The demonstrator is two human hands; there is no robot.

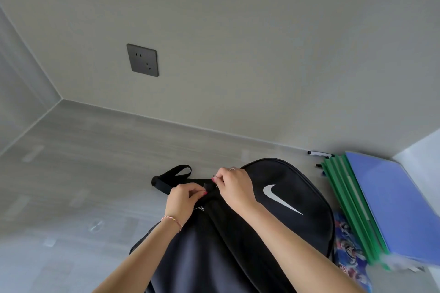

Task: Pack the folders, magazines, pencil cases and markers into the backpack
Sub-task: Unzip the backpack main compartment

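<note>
**Forearms low in frame, both hands at the zip**

Forearms reach up from bottom edge, over black backpack (273,200) lying on grey floor (83,162).

Left hand (183,200): fingertips curled together, pinching fabric at top of bag beside the zip line. Right hand (234,185): fingers curled tight, pinching what looks like the zip pull, touching the left fingertips; pull itself too small to confirm. Second silver pull (201,208) hangs just below left thumb, untouched.

Judged step: opening main compartment; nothing packed yet.

To do it well: keep left pinch firm as anchor so fabric stays taut, draw pull w/ right hand along the curve of the top, not straight across; avoid snagging lining. Open wide enough for flat items.

Rel. to fingers: bag directly under both hands. Green folders (345,202) and blue folder (390,207) stacked to the right of bag, well apart from right hand. Magazine (345,245) w/ printed cover partly under that stack, by bag's edge. Markers (320,153) beyond the folders, near the wall. Pencil cases not in view.
</note>
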